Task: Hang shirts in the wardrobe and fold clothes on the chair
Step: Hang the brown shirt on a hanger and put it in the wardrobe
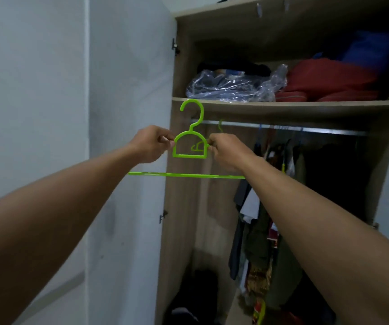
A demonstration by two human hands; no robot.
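1. two bare forearms reach forward and up, the left coming in from 8 o'clock and the right from 4 o'clock, and they meet just above the frame's centre.
2. the left hand (152, 144) has its fingers curled in; thumb and fingertips pinch the left side of the arch of the green hanger (188, 156).
3. the right hand (226, 152) is curled too, its back to the camera, and pinches the arch's right side.
4. the hanger stands upright between both hands, in front of the left wall of the wardrobe (179, 207). its long bottom bar runs level from 9 to 3 o'clock beneath the hands, and its hook points to 12 o'clock across the edge of the shelf (306, 104).
5. farther in, the rail (317, 130) stretches toward 3 o'clock from the hook, with hanging clothes (259, 242) at 5 o'clock.
6. farthest back, at 1 o'clock on the shelf, lie a plastic bag (231, 89) and red fabric (329, 77).
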